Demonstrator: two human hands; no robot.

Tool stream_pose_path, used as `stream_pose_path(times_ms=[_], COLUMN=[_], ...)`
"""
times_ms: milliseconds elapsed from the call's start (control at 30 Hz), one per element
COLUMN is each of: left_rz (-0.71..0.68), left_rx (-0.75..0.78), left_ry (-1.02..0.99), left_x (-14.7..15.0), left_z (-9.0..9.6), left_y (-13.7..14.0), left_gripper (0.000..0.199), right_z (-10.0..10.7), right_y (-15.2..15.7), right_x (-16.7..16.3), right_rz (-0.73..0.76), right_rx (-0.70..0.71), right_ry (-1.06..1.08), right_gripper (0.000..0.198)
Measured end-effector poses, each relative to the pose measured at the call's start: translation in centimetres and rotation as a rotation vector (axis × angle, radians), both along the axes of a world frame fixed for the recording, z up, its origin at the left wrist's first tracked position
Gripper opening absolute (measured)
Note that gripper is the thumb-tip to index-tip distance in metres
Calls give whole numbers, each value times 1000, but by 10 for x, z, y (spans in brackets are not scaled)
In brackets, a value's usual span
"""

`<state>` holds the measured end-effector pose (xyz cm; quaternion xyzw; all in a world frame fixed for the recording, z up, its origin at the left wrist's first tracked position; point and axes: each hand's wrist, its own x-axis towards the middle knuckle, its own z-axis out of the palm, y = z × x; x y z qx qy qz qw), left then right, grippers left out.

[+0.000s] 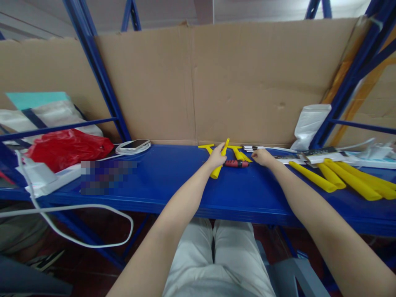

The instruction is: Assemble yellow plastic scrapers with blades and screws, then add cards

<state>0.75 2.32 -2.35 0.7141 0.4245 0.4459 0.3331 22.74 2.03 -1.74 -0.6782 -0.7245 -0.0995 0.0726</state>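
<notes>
My left hand (pixel 215 157) is closed round a yellow T-shaped plastic scraper handle (pixel 216 172), tilted with its wide end toward me. Another yellow T-shaped piece (pixel 206 147) lies just behind that hand. My right hand (pixel 261 157) has its fingers curled near the small black-and-white packets (pixel 252 148); anything in its fingers is too small to make out. Between the hands rest a dark red and black screwdriver-like handle (pixel 236 163) and more yellow T-shaped pieces (pixel 237 153).
Several yellow handles (pixel 352 179) lie at the right of the blue shelf (pixel 173 185), before flat black packets (pixel 323 154). A white pouch (pixel 306 126) leans by the right post. At left are a phone (pixel 136 144), a red bag (pixel 69 148) and a power strip (pixel 63 180).
</notes>
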Motion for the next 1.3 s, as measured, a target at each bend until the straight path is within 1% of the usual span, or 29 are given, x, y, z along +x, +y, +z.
stream_pose_path(times_ms=[167, 400, 733, 900, 1000, 1133, 1233, 1300], left_rz=[3, 0, -1, -12, -10, -14, -62, -122], left_rx=[39, 58, 54, 42, 30, 7, -41, -72], left_ry=[13, 50, 51, 14, 7, -7, -8, -23], left_x=[-1, -1, 0, -1, -1, 2, 5, 8], left_z=[-2, -1, -2, -1, -1, -1, -1, -2], left_y=[3, 1, 2, -1, -1, -1, -3, -7], left_gripper=[74, 73, 73, 72, 72, 74, 77, 78], right_z=[0, -2, 4, 4, 5, 11, 17, 20], right_y=[1, 3, -2, -4, -4, -2, -1, -1], right_x=[-3, -5, -13, -11, -9, -11, -20, -27], right_rz=[-6, 56, 27, 26, 42, 101, 225, 327], right_rx=[-9, -13, -39, -20, 60, 231, 317, 339], right_ry=[-18, -31, -6, 33, 132, 413, 657, 804], right_gripper=[28, 27, 26, 23, 21, 15, 6, 5])
